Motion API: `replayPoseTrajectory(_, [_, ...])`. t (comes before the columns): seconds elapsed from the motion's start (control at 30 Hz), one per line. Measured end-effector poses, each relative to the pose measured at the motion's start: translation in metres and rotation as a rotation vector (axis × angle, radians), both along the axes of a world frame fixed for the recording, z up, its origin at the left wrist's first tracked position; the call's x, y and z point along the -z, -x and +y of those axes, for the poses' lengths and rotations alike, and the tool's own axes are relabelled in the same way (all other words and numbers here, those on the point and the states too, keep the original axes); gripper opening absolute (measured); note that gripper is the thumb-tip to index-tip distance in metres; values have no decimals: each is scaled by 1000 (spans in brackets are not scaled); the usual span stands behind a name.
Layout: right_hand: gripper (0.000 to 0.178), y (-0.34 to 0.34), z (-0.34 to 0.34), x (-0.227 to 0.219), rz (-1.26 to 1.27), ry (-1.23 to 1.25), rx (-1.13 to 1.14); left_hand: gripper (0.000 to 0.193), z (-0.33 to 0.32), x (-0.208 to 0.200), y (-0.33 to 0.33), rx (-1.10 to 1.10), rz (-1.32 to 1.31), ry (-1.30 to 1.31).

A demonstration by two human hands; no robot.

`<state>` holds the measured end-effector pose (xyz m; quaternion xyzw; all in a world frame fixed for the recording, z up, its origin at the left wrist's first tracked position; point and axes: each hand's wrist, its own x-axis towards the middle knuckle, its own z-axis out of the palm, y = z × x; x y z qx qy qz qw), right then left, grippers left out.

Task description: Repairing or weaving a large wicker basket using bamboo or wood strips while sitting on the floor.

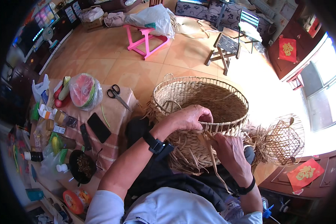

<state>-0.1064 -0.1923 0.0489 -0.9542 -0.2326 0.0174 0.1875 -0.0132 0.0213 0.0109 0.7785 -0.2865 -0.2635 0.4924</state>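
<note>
A large oval woven basket (186, 147) of dried plant fibre rests on my lap, its opening tilted up. Thin upright stakes and a hoop ring its rim, and loose fibre ends stick out of the outer wall. My left hand (196, 116) is closed over the near rim, with the fingertips curled to the inside and partly hidden. Just right of it, outside the wall, my right hand (227, 149) pinches a flat dried fibre strand (214, 160). From the rim, that strand hangs down toward my right wrist.
On the table (119, 100) at left lie black scissors (117, 96), a phone (99, 127), bagged watermelon (85, 91), a dark pan (82, 167) and bottles. A wire-like open-mesh basket (284, 140) stands right. Beyond are a pink stool (145, 43) and folding stool (224, 52).
</note>
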Motion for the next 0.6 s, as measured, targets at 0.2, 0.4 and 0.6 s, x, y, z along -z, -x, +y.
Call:
replayPoseTrajectory(0.2, [25,3,-28,-8,132,18,61,35,1,0,1,-26,54,35])
replayPoseTrajectory(0.4, [25,19,-43,40,96,36,87,34,-4,0,2,19,-15,-36])
replayPoseTrajectory(0.6, [22,23,-26,1,-347,50,207,32,2,-4,-3,44,-13,-37])
